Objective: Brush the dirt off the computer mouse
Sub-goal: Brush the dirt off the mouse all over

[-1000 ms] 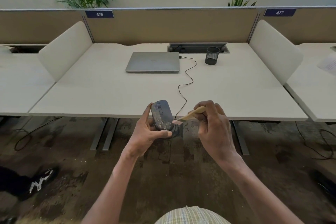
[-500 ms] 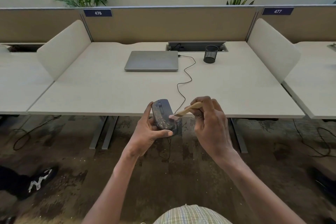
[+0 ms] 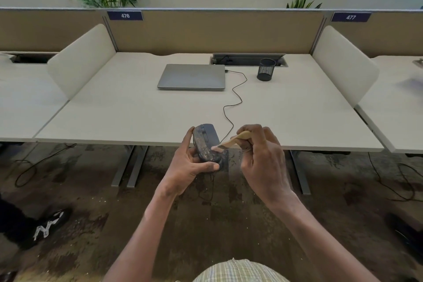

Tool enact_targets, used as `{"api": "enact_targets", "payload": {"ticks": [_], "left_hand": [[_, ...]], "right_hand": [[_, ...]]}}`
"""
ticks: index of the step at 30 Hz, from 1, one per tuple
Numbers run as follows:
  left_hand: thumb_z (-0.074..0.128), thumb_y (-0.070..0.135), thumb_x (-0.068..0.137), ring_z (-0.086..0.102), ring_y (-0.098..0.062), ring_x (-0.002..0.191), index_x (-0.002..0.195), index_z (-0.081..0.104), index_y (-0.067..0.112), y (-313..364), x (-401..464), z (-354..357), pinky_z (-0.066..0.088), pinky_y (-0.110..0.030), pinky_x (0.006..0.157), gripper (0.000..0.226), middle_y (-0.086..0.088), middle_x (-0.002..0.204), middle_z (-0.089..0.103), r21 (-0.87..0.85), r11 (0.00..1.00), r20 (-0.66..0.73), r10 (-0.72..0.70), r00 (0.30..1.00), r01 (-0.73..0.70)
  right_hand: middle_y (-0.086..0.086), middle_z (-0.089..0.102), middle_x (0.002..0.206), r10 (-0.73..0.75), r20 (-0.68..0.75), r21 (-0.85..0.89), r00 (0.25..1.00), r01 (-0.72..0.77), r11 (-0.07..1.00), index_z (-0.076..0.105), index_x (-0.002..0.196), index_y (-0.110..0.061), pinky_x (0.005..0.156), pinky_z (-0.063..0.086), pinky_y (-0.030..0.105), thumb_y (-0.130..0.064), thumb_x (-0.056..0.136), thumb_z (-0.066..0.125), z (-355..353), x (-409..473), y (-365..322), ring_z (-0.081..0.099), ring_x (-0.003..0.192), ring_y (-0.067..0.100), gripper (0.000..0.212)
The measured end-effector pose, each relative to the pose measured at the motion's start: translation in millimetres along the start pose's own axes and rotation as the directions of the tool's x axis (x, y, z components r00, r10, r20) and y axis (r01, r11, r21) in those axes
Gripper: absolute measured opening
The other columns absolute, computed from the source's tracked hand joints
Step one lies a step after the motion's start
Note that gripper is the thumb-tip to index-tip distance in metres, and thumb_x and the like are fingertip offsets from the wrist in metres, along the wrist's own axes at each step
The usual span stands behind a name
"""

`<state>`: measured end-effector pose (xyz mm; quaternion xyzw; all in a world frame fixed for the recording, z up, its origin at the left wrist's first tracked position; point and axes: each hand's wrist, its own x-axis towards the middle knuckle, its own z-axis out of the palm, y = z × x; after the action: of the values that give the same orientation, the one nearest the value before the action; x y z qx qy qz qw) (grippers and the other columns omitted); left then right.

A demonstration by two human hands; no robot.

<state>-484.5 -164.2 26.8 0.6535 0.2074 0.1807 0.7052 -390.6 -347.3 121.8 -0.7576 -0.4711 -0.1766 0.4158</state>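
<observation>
A dark grey computer mouse [image 3: 205,142], speckled with pale dirt on its back, is held in the air just off the front edge of the white desk [image 3: 142,112]. My left hand [image 3: 190,165] grips it from the left and below, thumb across its near end. My right hand [image 3: 263,160] grips a small brush with a light wooden handle [image 3: 235,139]. The brush tip touches the right side of the mouse. A thin black cable [image 3: 235,98] runs from the mouse area up to the laptop.
A closed grey laptop [image 3: 192,76] lies at the back of the desk, with a black mesh pen cup [image 3: 266,72] to its right. White side dividers [image 3: 82,62] flank the desk. A person's black shoe [image 3: 45,226] rests on the stained floor at left.
The brush tip has slid a little up and left along the mouse. Both hands have stayed near the desk edge, and the camera has shifted slightly.
</observation>
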Motion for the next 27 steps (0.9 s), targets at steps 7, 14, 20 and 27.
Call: {"api": "enact_targets", "payload": {"ticks": [7, 14, 20, 27], "left_hand": [[0.100, 0.009, 0.057, 0.070, -0.025, 0.123, 0.163, 0.020, 0.037, -2, 1, -3, 0.061, -0.041, 0.098, 0.136, -0.017, 0.148, 0.057, 0.021, 1.000, -0.029, 0.003, 1.000, -0.003], [0.099, 0.010, 0.059, 0.071, -0.026, 0.121, 0.163, 0.019, 0.040, -1, 7, -2, 0.062, -0.038, 0.095, 0.135, -0.018, 0.146, 0.060, 0.019, 1.000, -0.020, -0.008, 1.000, 0.009], [0.097, 0.008, 0.060, 0.072, -0.025, 0.120, 0.165, 0.018, 0.037, -2, 5, -8, 0.056, -0.049, 0.105, 0.135, -0.013, 0.143, 0.062, 0.010, 0.999, -0.020, -0.034, 0.999, 0.034], [0.095, 0.003, 0.063, 0.074, -0.024, 0.117, 0.166, 0.014, 0.033, 2, 9, -9, 0.063, -0.035, 0.088, 0.135, 0.012, 0.123, 0.077, -0.015, 0.999, -0.004, -0.043, 0.999, 0.043]], "right_hand": [[0.002, 0.065, 0.083, 0.051, -0.004, -0.031, 0.999, -0.051, 0.998, 0.061, 0.105, -0.006, 0.062, 0.056, 0.039, 0.015, 0.077, 0.074, -1, -10, 5, 0.061, 0.078, 0.023, 0.037], [0.005, 0.067, 0.080, 0.005, 0.006, -0.087, 1.000, -0.004, 0.996, 0.060, 0.109, -0.009, 0.066, 0.049, 0.031, 0.011, 0.076, 0.076, 8, 1, 1, 0.061, 0.081, 0.025, 0.042], [0.003, 0.066, 0.086, 0.070, -0.043, -0.042, 0.997, -0.072, 0.996, 0.061, 0.105, -0.006, 0.063, 0.055, 0.037, 0.012, 0.080, 0.068, 6, -9, 14, 0.062, 0.080, 0.024, 0.031], [-0.005, 0.063, 0.088, 0.213, -0.048, 0.150, 0.976, -0.204, 0.967, 0.056, 0.107, -0.013, 0.064, 0.042, 0.005, 0.006, 0.089, 0.065, 13, -13, 29, 0.057, 0.072, 0.007, 0.028]]}}
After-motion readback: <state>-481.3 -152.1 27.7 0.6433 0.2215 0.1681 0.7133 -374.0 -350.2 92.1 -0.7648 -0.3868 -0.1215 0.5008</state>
